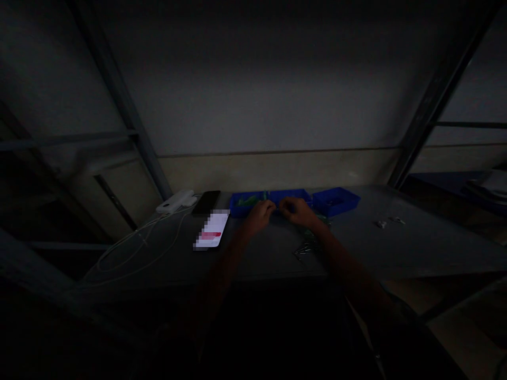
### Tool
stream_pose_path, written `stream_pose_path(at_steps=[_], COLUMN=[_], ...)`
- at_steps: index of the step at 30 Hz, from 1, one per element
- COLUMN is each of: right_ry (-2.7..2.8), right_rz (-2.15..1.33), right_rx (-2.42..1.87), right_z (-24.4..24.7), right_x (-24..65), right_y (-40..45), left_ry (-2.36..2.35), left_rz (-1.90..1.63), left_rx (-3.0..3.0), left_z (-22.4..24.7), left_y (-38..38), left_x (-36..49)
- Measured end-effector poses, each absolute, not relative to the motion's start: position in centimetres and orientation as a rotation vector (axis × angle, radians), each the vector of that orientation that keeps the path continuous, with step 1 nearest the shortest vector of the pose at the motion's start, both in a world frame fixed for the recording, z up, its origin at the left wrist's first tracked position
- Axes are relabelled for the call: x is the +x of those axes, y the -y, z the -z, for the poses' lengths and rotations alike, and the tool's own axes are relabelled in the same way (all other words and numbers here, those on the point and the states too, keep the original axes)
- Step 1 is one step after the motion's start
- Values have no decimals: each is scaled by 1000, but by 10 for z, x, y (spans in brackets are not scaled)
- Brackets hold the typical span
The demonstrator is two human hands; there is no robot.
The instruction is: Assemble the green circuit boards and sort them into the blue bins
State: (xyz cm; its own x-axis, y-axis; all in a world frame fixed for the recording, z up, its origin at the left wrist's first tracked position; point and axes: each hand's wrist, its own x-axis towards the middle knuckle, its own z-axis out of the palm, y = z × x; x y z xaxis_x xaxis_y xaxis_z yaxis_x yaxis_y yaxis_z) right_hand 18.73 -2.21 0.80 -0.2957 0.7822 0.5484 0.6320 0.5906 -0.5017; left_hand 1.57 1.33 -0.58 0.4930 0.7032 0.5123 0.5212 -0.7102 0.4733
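Note:
My left hand [261,215] is in front of the left blue tray [238,213], its fingers pinched together. Close to its right, my right hand [296,211] is curled in front of the middle blue tray [291,193]. Whatever either hand holds is too small and dark to make out. Green pieces [247,201] lie in the left tray. The right blue tray [336,201] has a few dark bits inside. Thin metal pieces [304,249] lie in a loose pile on the table below my right hand.
A phone with a lit screen [214,229] lies on the grey table [261,258], with a dark phone [206,202] behind it. A white power strip [176,201] and cables are at the left. Small pieces [381,224] lie at the right. Metal posts flank the table.

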Motion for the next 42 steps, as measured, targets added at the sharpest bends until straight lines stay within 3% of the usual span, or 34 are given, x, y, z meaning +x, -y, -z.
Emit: stream_pose_path(at_steps=[12, 42], right_ry=[1944, 1899], right_rz=[-152, -191], right_rx=[-1225, -1162], right_z=[-6, -9], right_x=[189, 186], right_y=[18, 23], left_ry=[-1035, -1041], left_rz=[-1230, -1251], left_rx=[2355, 2407], left_z=[3, -5], left_y=[-11, -4], left_x=[15, 13])
